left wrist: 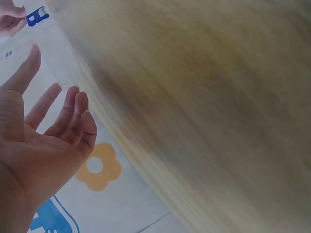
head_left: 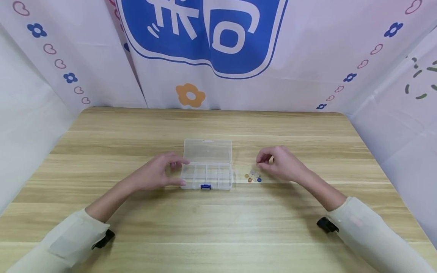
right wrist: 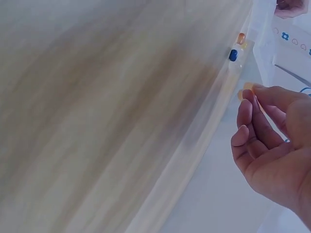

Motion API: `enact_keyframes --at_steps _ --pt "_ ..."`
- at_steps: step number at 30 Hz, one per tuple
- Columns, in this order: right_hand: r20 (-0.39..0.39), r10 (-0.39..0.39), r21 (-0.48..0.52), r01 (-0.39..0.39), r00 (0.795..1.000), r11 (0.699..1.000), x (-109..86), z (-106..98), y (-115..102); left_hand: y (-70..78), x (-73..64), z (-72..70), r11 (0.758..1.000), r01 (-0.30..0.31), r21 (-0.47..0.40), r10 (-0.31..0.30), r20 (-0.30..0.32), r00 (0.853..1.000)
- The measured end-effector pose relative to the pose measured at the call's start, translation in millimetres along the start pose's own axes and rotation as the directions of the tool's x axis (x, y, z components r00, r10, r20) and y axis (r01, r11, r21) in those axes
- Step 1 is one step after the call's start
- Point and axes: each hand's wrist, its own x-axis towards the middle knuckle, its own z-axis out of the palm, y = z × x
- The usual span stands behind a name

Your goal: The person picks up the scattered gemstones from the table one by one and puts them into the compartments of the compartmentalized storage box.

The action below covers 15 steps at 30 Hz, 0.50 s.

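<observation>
A clear plastic compartment box (head_left: 206,176) with a blue latch (head_left: 206,187) lies on the table, its lid (head_left: 207,151) folded back. At its left side is my left hand (head_left: 157,172), thumb and fingers spread apart, their tips at the box's front and back corners. To the right of the box lies a small pile of beads or gems (head_left: 252,176), clear, amber and blue. Just above and behind that pile is my right hand (head_left: 281,165), fingers curled, thumb and index tips together. Whether something small sits between those tips cannot be made out.
Both hands work over a wood-grain table (head_left: 211,227). Behind it hangs a white printed cloth (head_left: 273,91) with a blue sign and an orange flower (head_left: 190,95); white cloth walls stand at both sides.
</observation>
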Motion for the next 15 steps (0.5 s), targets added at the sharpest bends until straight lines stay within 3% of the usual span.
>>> enact_keyframes --at_steps 15 --pt "-0.035 -0.053 0.108 0.057 0.998 0.993 11.6 10.9 -12.3 1.2 1.8 -2.0 0.999 0.015 -0.028 -0.015 0.017 1.0"
